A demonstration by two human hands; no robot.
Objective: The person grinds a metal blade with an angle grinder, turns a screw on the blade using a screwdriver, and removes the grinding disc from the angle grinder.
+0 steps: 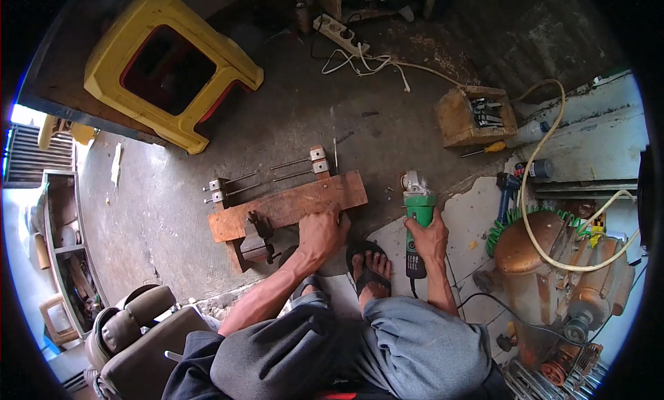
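My right hand (429,235) is wrapped around the green body of an angle grinder (420,207), whose metal head points away from me. The grinder lies at the edge between the concrete and the pale tiles. My left hand (321,235) is closed, with curled fingers against the near edge of a low wooden bench (290,203); whatever it may hold is hidden. A small dark vise (257,239) is fixed to the bench, left of that hand. Just behind the bench stands a clamp frame of metal blocks and rods (318,161).
A yellow plastic stool (155,68) lies on its side at upper left. At the back sits a power strip (335,32) with white cords. To the right are a wooden tool box (477,116), a cordless drill (508,192), a rusty compressor (532,251) and a looping hose (527,185).
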